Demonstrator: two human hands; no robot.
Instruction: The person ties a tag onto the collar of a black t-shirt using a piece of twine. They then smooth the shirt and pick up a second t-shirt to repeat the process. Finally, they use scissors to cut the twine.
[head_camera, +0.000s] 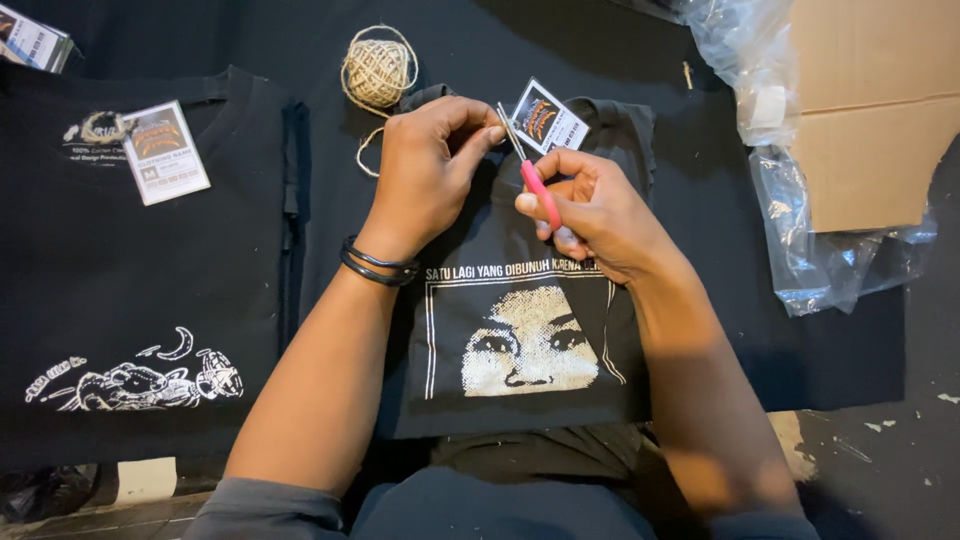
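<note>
My right hand (590, 210) grips small scissors (530, 170) with pink handles, blades pointing up toward a printed paper hang tag (549, 117). My left hand (425, 165), with black bands on the wrist, pinches something small at the collar of a folded black t-shirt (520, 330) with a white face print. The tag lies at that shirt's collar, just right of my left fingertips. A ball of jute twine (377, 70) sits just above my left hand, a loose strand trailing down toward it.
A second folded black t-shirt (120, 290) with its own hang tag (165, 150) lies at the left. Clear plastic bags (800, 200) and a cardboard box (875, 110) are at the right. More tags (30, 38) sit at the top left corner.
</note>
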